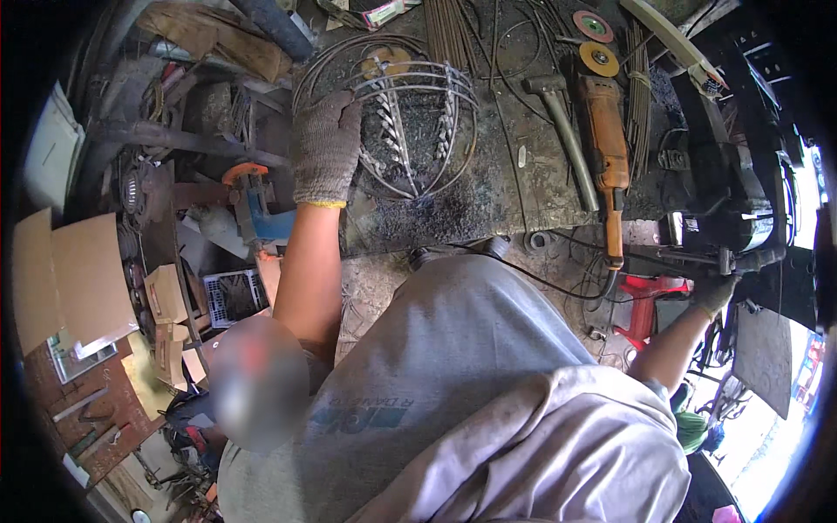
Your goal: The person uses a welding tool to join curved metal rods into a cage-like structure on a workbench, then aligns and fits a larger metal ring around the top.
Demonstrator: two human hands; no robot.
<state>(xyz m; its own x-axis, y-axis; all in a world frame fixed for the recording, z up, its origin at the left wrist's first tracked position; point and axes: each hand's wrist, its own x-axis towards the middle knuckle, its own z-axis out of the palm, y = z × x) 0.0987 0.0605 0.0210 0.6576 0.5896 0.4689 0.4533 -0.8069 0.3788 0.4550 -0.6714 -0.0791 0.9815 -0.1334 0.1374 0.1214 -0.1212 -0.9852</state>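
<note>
On the workbench stands a round cage of bent metal rods (410, 189), with twisted bars running up its sides. My left hand (327, 148), in a grey knit glove with a yellow cuff, is closed on the left side of its upper rings. Far off to the right, my gloved right hand (715, 295) is closed beside a dark metal fitting (758, 260) with a bar. What its fingers grip is too small and dark to make out. An orange angle grinder (603, 131) with a yellow disc and a hammer (567, 139) lie right of the cage.
Bundled thin rods (639, 131) and a loose disc (592, 26) lie at the bench's far right. A cable runs past the front edge. Blue clamp-like metalwork (261, 213) stands left of the bench, cardboard (91, 279) farther left. A red stool (647, 305) stands at right.
</note>
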